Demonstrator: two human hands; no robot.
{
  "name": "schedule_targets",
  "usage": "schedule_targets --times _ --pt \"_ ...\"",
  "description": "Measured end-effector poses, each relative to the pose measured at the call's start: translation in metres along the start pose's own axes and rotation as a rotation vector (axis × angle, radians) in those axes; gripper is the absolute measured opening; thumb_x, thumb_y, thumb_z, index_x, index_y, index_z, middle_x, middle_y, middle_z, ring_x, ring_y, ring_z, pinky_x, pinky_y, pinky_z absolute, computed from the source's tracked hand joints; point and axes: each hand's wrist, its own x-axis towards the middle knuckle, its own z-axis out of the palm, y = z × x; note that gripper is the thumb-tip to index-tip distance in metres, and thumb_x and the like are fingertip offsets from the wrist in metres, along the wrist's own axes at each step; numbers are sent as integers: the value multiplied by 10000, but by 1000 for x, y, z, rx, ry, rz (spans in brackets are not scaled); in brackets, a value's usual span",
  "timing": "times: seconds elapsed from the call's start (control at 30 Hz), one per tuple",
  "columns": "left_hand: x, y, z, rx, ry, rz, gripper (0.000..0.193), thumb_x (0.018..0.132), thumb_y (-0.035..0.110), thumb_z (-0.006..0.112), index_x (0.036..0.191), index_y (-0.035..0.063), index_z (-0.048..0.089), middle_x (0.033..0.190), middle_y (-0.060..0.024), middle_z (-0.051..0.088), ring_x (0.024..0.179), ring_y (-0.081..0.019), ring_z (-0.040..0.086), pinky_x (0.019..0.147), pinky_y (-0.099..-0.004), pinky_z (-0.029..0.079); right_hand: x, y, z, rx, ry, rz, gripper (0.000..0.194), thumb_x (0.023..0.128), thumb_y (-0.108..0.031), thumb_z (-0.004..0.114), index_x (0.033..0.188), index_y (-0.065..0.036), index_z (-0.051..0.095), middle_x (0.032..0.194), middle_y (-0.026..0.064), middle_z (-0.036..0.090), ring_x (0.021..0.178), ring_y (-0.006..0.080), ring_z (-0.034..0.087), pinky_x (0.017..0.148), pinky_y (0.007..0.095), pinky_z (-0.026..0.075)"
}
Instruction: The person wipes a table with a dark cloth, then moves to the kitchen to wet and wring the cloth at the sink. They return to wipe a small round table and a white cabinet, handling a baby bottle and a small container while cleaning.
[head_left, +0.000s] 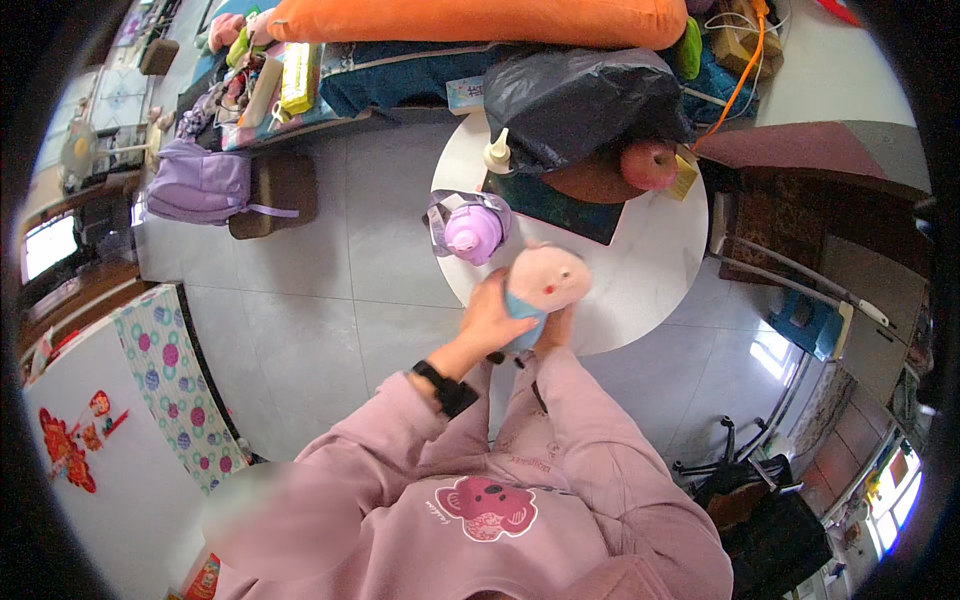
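Observation:
A plush toy (551, 281) with a pale pink head and a light blue body is between my two hands, over the near edge of the round white table (660, 277). My left hand (495, 319), with a black band on its wrist, wraps the toy's body from the left, its thumb across the blue part. Partly hidden behind the toy, my right hand (556, 328) supports it from the right. Just beyond the toy stands a light purple bottle (474, 231). A dark tablet-like panel (577, 214) lies on the table to the bottle's right.
On the table's far side are a black plastic bag (585, 105), an apple (649, 165) and a cream nozzle-topped bottle (497, 152). Past them lies a large orange cushion (480, 21). A purple backpack (199, 184) rests by a brown stool (289, 195) at left. A black chair (765, 517) stands lower right.

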Motion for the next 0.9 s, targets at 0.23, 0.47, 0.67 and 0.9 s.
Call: schedule_targets --times 0.23,0.47,0.67,0.9 --pt "65 73 37 117 174 369 714 673 201 756 1287 11 445 1281 -214 496 1221 -366 450 1036 -424 364 12 5 -33 319 -192 143 552 946 -338 453 1413 -60 353 1418 155 404 1368 299 290 1135 448 225" --pt "5 76 -39 540 575 600 750 646 203 772 1339 175 490 1383 -132 447 1282 -317 418 1079 -428 305 -35 2 -50 31 -146 152 664 859 -307 592 1423 -56 347 1456 140 350 1381 339 253 1143 459 195" --pt "35 45 -90 539 359 278 733 584 184 829 1254 173 530 1309 -163 492 1166 -367 510 973 -414 423 1 -38 -24 -132 -197 -267 716 836 -328 628 1447 -114 321 1492 90 297 1397 317 221 1159 443 168" --pt "45 -23 -114 45 448 182 658 582 106 825 1162 67 517 1215 -188 503 1047 -332 568 876 -403 491 53 -70 -35 -6 -173 -180 663 826 -252 626 1414 -79 371 1492 113 301 1396 336 227 1152 463 175"
